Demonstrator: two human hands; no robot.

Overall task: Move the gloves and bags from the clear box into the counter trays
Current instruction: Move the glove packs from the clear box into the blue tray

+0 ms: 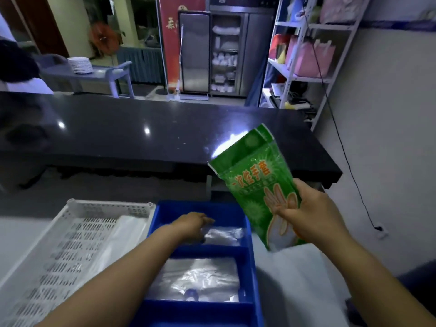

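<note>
Gloves (256, 182) are heading for the blue compartmented plastic tray (212, 252) lying below both hands. Right hand (313, 215) is clasping their green printed film packet (250, 161) at its lower half, above the tray's right edge. The packet is judged light, limp and slippery, best pinched mid-body. Left hand (191, 226) is touching clear folded bags (224, 234); its grasp is indeterminable.

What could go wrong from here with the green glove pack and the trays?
The right hand grips the green glove pack only near its lower end. It looks like two packs layered, so one may slide out.
The pack hangs to the right of the blue tray; released here, it would likely miss.
The left hand sits on the clear bags in the far compartment, possibly blocking that slot.
</note>
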